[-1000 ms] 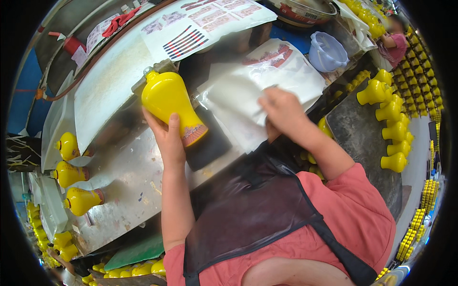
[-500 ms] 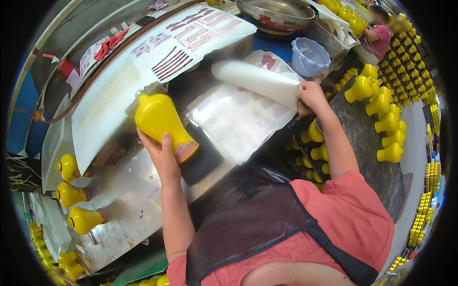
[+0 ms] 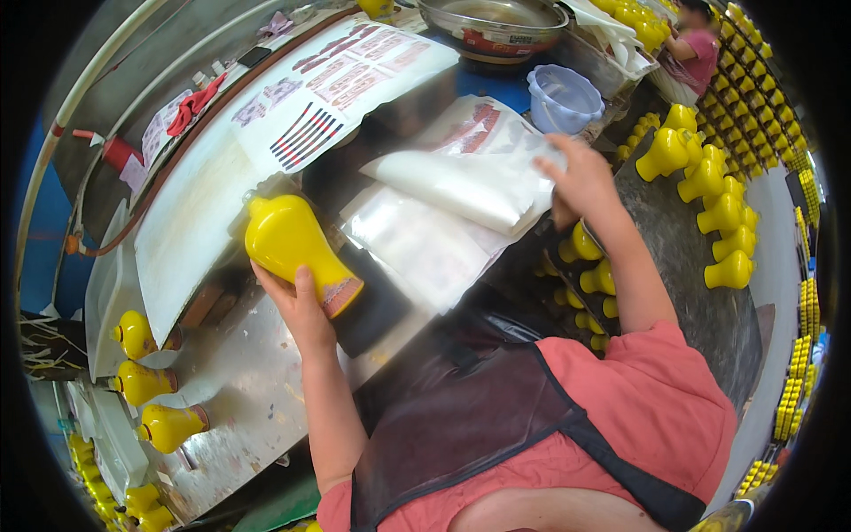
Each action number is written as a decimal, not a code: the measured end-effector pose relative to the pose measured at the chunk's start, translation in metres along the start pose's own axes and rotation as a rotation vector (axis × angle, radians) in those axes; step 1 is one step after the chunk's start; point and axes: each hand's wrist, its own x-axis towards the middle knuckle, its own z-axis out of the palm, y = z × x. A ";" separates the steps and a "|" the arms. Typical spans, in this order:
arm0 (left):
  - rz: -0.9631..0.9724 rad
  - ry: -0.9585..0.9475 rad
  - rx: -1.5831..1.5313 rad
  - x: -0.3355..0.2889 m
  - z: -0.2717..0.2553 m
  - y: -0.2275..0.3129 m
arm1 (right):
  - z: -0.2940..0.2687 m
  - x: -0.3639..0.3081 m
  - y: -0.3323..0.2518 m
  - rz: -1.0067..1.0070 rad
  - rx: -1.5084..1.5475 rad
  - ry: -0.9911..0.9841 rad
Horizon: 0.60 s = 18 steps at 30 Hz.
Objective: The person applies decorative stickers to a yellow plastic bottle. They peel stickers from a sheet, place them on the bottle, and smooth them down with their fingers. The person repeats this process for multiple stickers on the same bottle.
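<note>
My left hand (image 3: 300,306) is wrapped round the lower part of a glossy yellow vase (image 3: 291,232), which tilts with its narrow neck up and left. A patterned reddish band circles the vase's foot. To the right, my right hand (image 3: 581,182) has its fingers apart, slightly blurred, beside the curled edge of a white translucent sheet (image 3: 470,186). That sheet arches over a stack of printed sheets (image 3: 408,239); whether a fingertip still touches it I cannot tell. More printed decals (image 3: 306,133) lie on the sloping white board in front of me.
A lilac bucket (image 3: 565,102) and a steel basin (image 3: 495,27) stand at the back. Several yellow vases (image 3: 173,426) lie at the left edge, and others (image 3: 731,270) stand on the right-hand table. A person in pink (image 3: 696,53) works at the far right.
My right hand has opened from its pinch on the sheet's corner and lifted slightly. The rolled sheet has sagged flatter over the stack. The vase stays in my left hand.
</note>
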 end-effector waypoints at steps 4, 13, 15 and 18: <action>-0.009 0.025 0.059 -0.001 -0.001 0.000 | 0.039 -0.051 -0.042 -0.275 -0.211 -0.375; -0.031 0.061 0.067 -0.004 0.006 0.008 | -0.033 0.033 -0.016 -0.422 -0.050 0.214; -0.014 0.049 0.068 -0.005 0.006 0.008 | -0.073 0.056 -0.007 -0.356 0.295 0.268; -0.020 0.060 0.073 -0.004 0.004 0.007 | -0.124 0.089 0.023 -0.064 0.761 0.268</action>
